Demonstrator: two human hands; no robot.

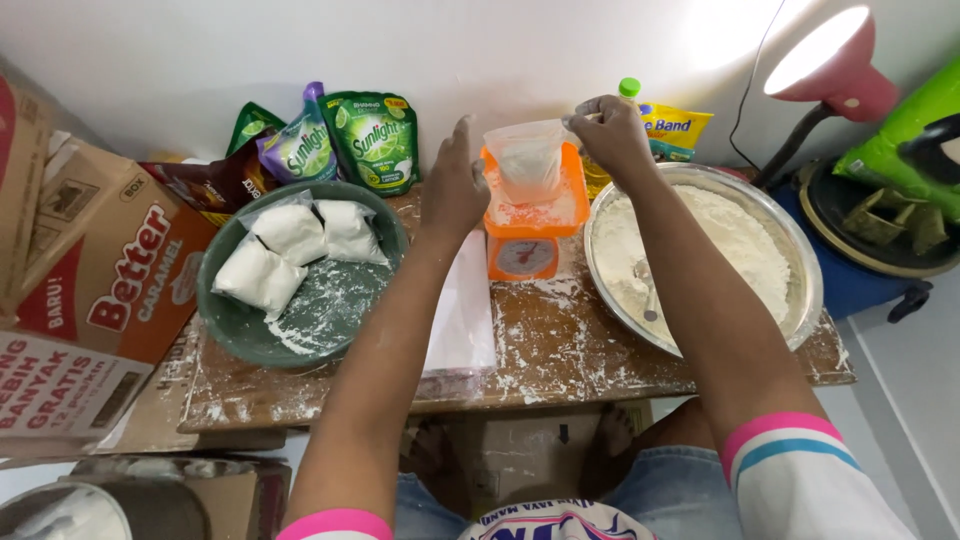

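right fingers (585, 118) pinching plastic bag (527, 158) on orange scale (527, 245), left hand (455, 185) beside

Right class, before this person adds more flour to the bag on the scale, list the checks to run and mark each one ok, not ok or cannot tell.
1. Clear bag sits on the orange scale: ok.
2. Bag mouth held open: right hand pinches the rim, ok; left hand beside it, contact cannot tell.
3. Spoon within reach in the metal flour bowl: ok.
4. Scale dial readable: cannot tell.
5. Scale top free of spilled flour: not ok.
6. Room in the green bowl beside three filled bags: ok.
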